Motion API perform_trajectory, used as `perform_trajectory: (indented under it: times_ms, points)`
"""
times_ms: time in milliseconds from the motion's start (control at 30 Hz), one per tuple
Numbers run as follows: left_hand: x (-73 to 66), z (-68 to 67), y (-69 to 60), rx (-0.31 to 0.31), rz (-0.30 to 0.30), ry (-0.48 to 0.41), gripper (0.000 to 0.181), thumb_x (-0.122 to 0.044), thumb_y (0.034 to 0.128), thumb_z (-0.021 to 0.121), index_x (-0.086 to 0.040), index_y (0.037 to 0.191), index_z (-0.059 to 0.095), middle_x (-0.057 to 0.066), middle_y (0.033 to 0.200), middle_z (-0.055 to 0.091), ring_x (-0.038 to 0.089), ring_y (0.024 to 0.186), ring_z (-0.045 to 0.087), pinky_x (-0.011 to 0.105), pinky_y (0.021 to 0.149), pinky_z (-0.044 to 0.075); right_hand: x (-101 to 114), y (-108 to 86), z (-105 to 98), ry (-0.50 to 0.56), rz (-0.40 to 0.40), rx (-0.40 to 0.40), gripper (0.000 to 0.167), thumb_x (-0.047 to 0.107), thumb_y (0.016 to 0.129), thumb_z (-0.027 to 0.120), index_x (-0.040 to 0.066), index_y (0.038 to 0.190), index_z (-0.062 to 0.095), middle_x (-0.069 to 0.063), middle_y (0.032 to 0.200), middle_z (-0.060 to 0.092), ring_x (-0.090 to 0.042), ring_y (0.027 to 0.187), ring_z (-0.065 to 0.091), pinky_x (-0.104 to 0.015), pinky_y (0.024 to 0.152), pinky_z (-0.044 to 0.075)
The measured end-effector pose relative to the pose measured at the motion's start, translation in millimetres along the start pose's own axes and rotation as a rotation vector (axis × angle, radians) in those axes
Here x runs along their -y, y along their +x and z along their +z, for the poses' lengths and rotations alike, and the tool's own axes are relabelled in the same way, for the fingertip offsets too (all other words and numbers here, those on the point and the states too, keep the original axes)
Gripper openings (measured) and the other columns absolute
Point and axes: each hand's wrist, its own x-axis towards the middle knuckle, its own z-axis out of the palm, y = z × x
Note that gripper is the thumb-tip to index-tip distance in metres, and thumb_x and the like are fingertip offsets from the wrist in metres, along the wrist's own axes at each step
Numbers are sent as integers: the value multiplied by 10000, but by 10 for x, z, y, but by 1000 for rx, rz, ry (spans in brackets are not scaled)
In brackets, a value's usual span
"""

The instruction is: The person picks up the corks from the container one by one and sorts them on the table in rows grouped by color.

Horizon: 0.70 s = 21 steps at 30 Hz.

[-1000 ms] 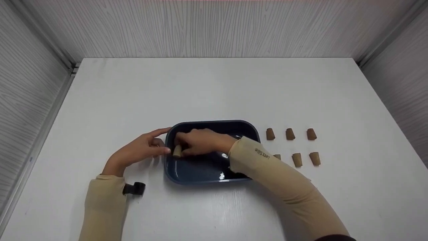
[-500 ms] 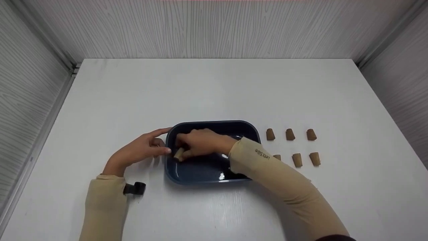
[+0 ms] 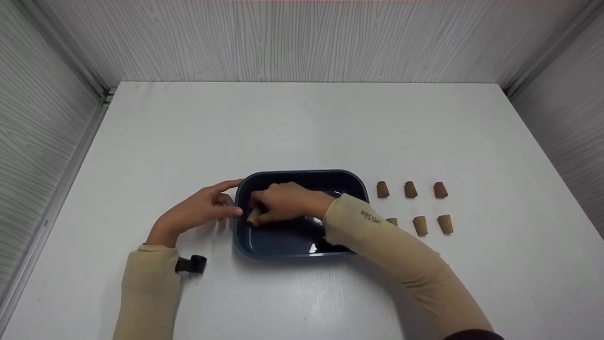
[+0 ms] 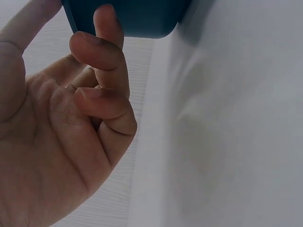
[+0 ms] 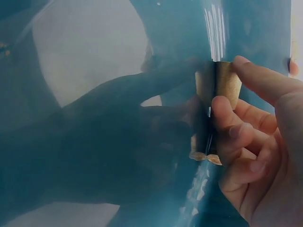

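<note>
Inside the dark blue tray, near its left end, my right hand pinches a tan tapered cork. The right wrist view shows this cork held between thumb and fingertips against the tray's glossy wall, which mirrors it. Below the same fingers, part of another cork shows beside the wall; the rest is hidden. My left hand rests at the tray's left rim, its index finger and thumb extended to the edge. Its other fingers bend loosely below the tray, holding nothing.
Right of the tray lie two rows of corks: darker brown ones such as this cork behind, lighter ones such as this cork in front. The right sleeve partly covers one. Patterned panels border the white table.
The cork in the tray has tilted and slid slightly, so more of it is covered by my right fingers. My left hand has stayed at the rim.
</note>
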Motion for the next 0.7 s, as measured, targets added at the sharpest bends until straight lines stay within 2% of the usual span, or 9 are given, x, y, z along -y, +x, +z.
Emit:
perform_trajectory:
  times_ms: [367, 700]
  points:
    - [7, -14, 5, -2, 4, 10, 693, -276, 920, 661, -156, 1511, 320, 22, 865, 619, 181, 699, 535, 308, 661, 466, 2, -18, -27, 5, 3, 18, 328, 383, 908, 622, 202, 1181, 610, 49, 912, 662, -122, 755, 588, -349, 739, 511]
    - [-24, 10, -3, 1, -14, 17, 699, -306, 921, 658, -171, 1514, 313, 18, 848, 609, 198, 700, 533, 308, 663, 446, -28, -38, -26, -39, 32, -16, 440, 551, 860, 650, 221, 1145, 590, 73, 914, 664, -112, 758, 616, -343, 708, 507]
